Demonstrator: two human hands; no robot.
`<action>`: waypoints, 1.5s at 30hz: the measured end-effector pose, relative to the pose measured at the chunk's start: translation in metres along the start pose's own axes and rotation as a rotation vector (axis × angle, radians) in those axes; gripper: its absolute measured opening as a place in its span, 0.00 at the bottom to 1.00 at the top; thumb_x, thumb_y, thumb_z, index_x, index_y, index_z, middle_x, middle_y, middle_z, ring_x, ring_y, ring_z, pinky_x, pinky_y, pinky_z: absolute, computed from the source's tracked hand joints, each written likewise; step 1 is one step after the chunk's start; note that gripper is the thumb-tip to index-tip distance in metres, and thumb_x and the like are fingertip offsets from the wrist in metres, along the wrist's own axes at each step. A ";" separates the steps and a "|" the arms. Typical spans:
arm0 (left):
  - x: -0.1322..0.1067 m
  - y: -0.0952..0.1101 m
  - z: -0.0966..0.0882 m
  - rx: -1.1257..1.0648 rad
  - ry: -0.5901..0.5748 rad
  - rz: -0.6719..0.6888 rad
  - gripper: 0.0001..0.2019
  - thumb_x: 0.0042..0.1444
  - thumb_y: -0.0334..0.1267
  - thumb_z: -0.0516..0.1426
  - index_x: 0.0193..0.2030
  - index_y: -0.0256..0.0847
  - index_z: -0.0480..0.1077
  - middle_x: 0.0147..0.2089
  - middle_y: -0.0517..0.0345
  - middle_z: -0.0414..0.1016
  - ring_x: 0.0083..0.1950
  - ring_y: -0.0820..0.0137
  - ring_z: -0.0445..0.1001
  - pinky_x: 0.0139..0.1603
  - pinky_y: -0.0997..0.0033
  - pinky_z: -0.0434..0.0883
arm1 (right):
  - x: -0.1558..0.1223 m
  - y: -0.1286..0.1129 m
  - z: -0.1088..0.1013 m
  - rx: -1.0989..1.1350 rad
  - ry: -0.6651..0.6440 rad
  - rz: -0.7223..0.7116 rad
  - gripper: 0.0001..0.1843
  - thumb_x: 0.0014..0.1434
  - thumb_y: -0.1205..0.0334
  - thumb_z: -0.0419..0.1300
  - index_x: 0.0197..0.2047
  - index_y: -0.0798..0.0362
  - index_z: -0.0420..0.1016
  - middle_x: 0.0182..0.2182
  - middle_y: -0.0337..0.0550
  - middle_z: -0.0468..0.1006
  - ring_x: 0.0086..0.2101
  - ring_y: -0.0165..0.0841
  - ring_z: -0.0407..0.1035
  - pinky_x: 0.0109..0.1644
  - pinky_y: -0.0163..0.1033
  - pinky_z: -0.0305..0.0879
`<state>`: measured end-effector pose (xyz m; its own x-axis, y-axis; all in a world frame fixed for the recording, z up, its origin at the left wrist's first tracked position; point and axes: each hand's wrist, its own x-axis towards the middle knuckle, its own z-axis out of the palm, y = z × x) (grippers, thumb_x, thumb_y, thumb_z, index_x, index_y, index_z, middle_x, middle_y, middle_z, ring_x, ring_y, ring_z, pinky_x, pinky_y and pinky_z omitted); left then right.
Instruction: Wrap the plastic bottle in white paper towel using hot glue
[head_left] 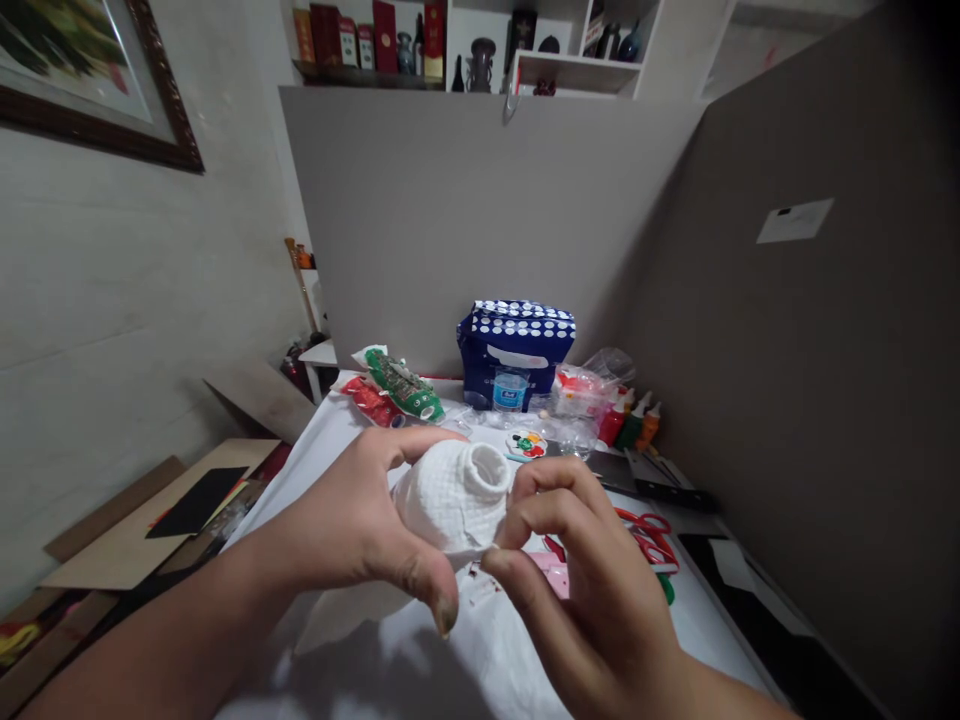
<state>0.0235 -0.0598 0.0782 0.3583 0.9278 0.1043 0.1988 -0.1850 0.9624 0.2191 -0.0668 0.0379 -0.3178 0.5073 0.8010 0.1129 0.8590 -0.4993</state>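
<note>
A white bottle-like piece with a round open neck is held up over the table, its neck tilted toward the right. A quilted, tissue-like white layer covers it, with a crease and a loose edge at the lower right. My left hand grips it from the left, fingers behind and thumb in front below. At that loose edge, my right hand pinches the white layer between thumb and forefinger, the other fingers curled. Behind my right hand, a pink object is partly hidden.
A blue tissue pack stands at the back. Green and red bags lie left of it. A paint palette, paint bottles, a knife and red scissors are on the right. Grey panels enclose the back and right.
</note>
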 end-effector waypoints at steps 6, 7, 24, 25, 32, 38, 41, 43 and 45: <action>-0.001 0.011 0.003 0.036 -0.011 -0.020 0.27 0.25 0.24 0.71 0.38 0.38 0.74 0.32 0.65 0.70 0.34 0.70 0.66 0.31 0.76 0.63 | -0.002 0.000 0.001 -0.025 0.001 -0.003 0.10 0.59 0.76 0.57 0.37 0.51 0.65 0.35 0.39 0.66 0.39 0.31 0.63 0.43 0.37 0.61; -0.001 0.011 0.003 0.058 -0.012 -0.011 0.27 0.26 0.25 0.72 0.39 0.38 0.73 0.32 0.65 0.71 0.34 0.70 0.66 0.31 0.76 0.63 | -0.002 0.001 0.002 -0.029 -0.001 -0.007 0.10 0.59 0.76 0.57 0.37 0.51 0.65 0.35 0.39 0.66 0.39 0.31 0.63 0.43 0.37 0.61; -0.002 0.000 0.002 0.406 0.045 0.172 0.19 0.40 0.38 0.68 0.42 0.40 0.74 0.35 0.62 0.74 0.35 0.68 0.71 0.33 0.75 0.67 | -0.009 0.014 0.008 0.296 0.046 0.197 0.14 0.59 0.70 0.60 0.42 0.46 0.59 0.40 0.40 0.63 0.41 0.33 0.62 0.45 0.40 0.63; -0.003 0.000 0.003 0.411 0.038 0.173 0.19 0.40 0.37 0.68 0.41 0.40 0.73 0.35 0.62 0.73 0.35 0.69 0.70 0.33 0.75 0.67 | -0.010 0.013 0.009 0.327 0.034 0.209 0.18 0.56 0.70 0.63 0.43 0.45 0.58 0.41 0.39 0.63 0.41 0.33 0.62 0.44 0.40 0.63; -0.002 0.001 0.009 0.380 -0.017 0.143 0.13 0.42 0.32 0.64 0.36 0.39 0.69 0.31 0.65 0.65 0.31 0.74 0.62 0.27 0.77 0.60 | -0.007 0.009 0.017 0.362 0.121 0.361 0.23 0.50 0.72 0.66 0.37 0.45 0.54 0.36 0.34 0.61 0.36 0.31 0.59 0.40 0.37 0.60; 0.001 0.002 0.009 0.428 0.022 0.141 0.13 0.44 0.34 0.64 0.38 0.39 0.72 0.33 0.63 0.70 0.33 0.72 0.67 0.30 0.77 0.64 | 0.001 0.019 0.018 0.563 0.119 0.457 0.17 0.55 0.66 0.64 0.36 0.46 0.56 0.35 0.34 0.61 0.34 0.30 0.59 0.37 0.36 0.62; 0.000 0.003 0.007 0.390 0.020 0.181 0.14 0.41 0.33 0.65 0.38 0.39 0.73 0.32 0.64 0.70 0.31 0.73 0.67 0.29 0.78 0.64 | 0.004 0.024 0.013 0.648 0.074 0.423 0.14 0.60 0.54 0.62 0.36 0.47 0.58 0.35 0.36 0.63 0.35 0.31 0.60 0.38 0.36 0.63; -0.002 0.007 0.005 0.357 0.010 0.148 0.13 0.41 0.33 0.64 0.36 0.39 0.72 0.30 0.64 0.69 0.30 0.74 0.66 0.28 0.79 0.63 | 0.003 0.026 0.010 0.665 0.035 0.419 0.18 0.58 0.45 0.62 0.39 0.48 0.61 0.36 0.38 0.64 0.36 0.32 0.61 0.40 0.38 0.63; -0.003 0.010 0.002 0.359 0.031 0.125 0.12 0.41 0.34 0.62 0.35 0.38 0.72 0.29 0.64 0.68 0.29 0.74 0.65 0.28 0.78 0.63 | 0.000 0.026 0.008 0.671 -0.012 0.453 0.23 0.54 0.43 0.66 0.41 0.48 0.62 0.35 0.39 0.66 0.36 0.33 0.62 0.39 0.38 0.63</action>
<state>0.0263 -0.0649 0.0874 0.3730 0.8994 0.2278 0.4641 -0.3935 0.7936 0.2147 -0.0454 0.0224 -0.3869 0.7923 0.4718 -0.3551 0.3442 -0.8692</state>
